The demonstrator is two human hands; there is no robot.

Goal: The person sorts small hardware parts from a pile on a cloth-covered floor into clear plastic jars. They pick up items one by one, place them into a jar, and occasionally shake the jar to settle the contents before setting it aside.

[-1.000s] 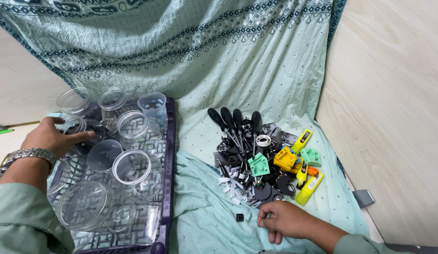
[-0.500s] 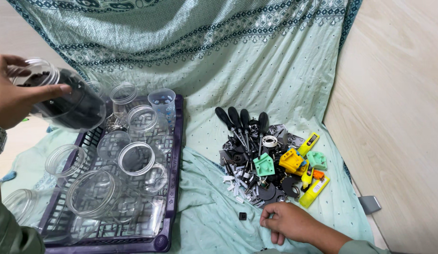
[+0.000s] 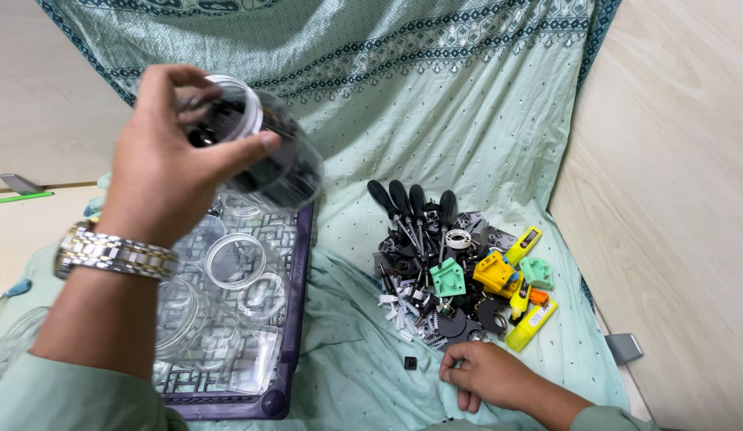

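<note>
Gripping a clear plastic jar [image 3: 264,152] up in the air, left hand [image 3: 176,160] wrapped over the open mouth end, fingers [image 3: 168,80] curled across the rim and thumb [image 3: 244,148] pressed along the side. Dark small parts visible through the jar wall, just under the fingertips. Jar tilted, mouth toward the palm, base pointing away to the right of the thumb. Metal-link wristwatch [image 3: 116,251] strapped below the wrist.

Directly beneath the raised fingers, a purple tray [image 3: 296,319] filled with more clear jars [image 3: 236,259], all mouth-up, packed close together.

Resting on the mint-green cloth [image 3: 467,104], right hand [image 3: 487,373] with fingers loosely curled inward, knuckles up; nothing clearly pinched, contents of the curl impossible to tell. Just left of those fingers, a small black piece [image 3: 410,363] lying apart on the cloth. Just beyond the fingertips, a heap of small parts [image 3: 447,307]: black-handled screwdrivers [image 3: 407,203] at the far side, a yellow block [image 3: 493,271], green plastic pieces [image 3: 447,278], a yellow tester pen [image 3: 531,322] at the right edge of the heap. Farther right of the fingers, pale wooden floor [image 3: 675,160].
</note>
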